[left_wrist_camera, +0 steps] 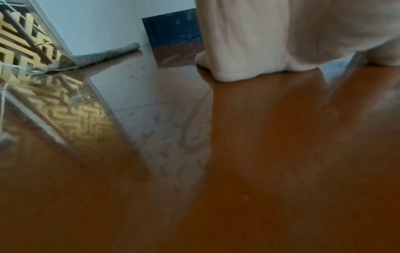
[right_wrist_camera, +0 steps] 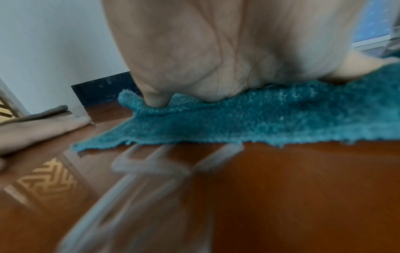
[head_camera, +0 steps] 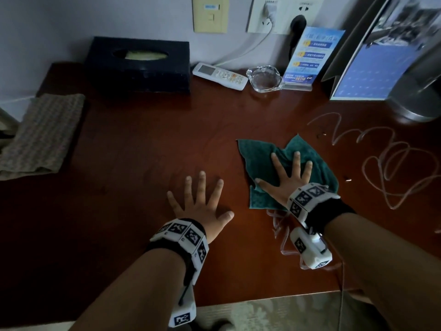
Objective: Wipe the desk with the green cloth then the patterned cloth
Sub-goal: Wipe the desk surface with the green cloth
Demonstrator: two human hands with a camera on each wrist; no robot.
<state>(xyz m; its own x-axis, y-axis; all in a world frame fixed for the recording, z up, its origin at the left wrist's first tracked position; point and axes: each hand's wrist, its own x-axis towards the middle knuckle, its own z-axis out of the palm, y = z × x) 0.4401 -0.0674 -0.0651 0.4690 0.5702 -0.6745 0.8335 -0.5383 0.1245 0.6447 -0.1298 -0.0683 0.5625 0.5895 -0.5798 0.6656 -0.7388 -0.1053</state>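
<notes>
The green cloth (head_camera: 260, 161) lies crumpled on the reddish-brown desk (head_camera: 143, 144), right of centre. My right hand (head_camera: 285, 174) presses flat on it with fingers spread. The right wrist view shows the palm (right_wrist_camera: 216, 56) bearing down on the teal pile of the green cloth (right_wrist_camera: 259, 119). My left hand (head_camera: 201, 199) rests flat on the bare wood just left of the cloth, fingers spread, holding nothing. The patterned cloth (head_camera: 40, 134) lies folded at the desk's far left edge, and its edge shows in the left wrist view as a grey patterned cloth (left_wrist_camera: 103, 54).
Along the back wall stand a dark tissue box (head_camera: 138, 63), a white remote (head_camera: 219, 76), a glass ashtray (head_camera: 265, 78), a blue card stand (head_camera: 310, 58) and a calendar (head_camera: 367, 68). A clear coiled cable (head_camera: 391, 158) lies right of the cloth. A metal lamp base (head_camera: 415, 103) sits far right.
</notes>
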